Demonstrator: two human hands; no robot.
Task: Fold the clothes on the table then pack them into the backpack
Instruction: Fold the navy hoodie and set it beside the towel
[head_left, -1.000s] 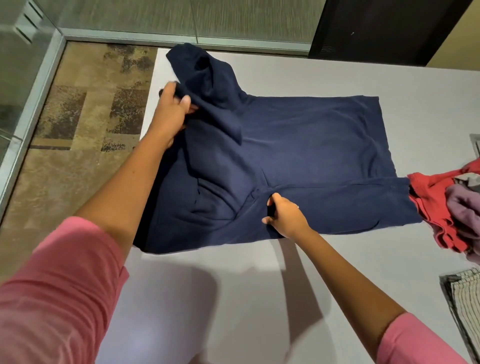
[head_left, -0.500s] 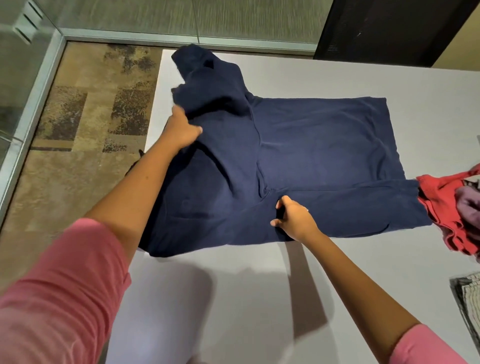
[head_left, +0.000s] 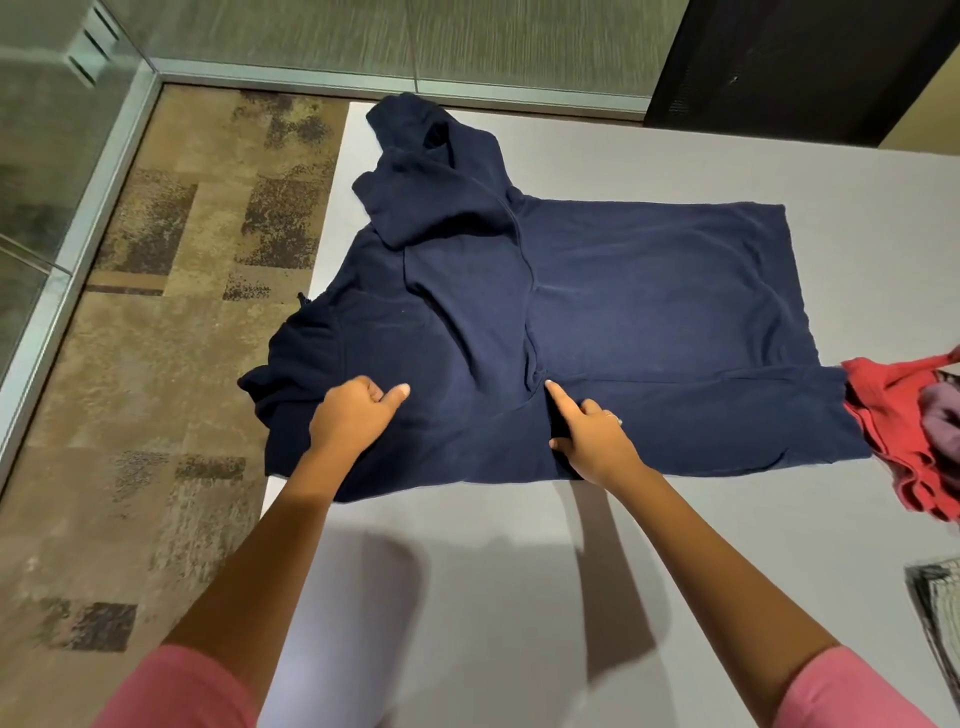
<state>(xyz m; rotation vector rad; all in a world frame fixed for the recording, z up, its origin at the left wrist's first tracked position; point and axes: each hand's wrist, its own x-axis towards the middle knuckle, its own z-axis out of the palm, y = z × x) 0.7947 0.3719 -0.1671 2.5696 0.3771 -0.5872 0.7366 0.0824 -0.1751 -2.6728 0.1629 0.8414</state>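
A navy blue hoodie (head_left: 649, 312) lies spread on the grey table (head_left: 519, 597), its hood and one sleeve folded over at the far left corner. Part of the hoodie hangs over the table's left edge. My left hand (head_left: 356, 418) rests on the near left part of the hoodie, fingers curled and thumb pointing right. My right hand (head_left: 592, 436) presses on the hoodie's near edge at the middle seam, index finger stretched out and thumb spread. No backpack is in view.
A red garment (head_left: 893, 415) with a purple one (head_left: 943, 421) on it lies at the right edge, touching the hoodie's sleeve. A striped cloth (head_left: 935, 603) shows at the lower right. Patterned carpet (head_left: 156, 364) and a glass wall lie left of the table.
My left hand let go of the folded sleeve at the far left and came down onto the near left part of the hoodie. My right hand went from pinching to pointing.
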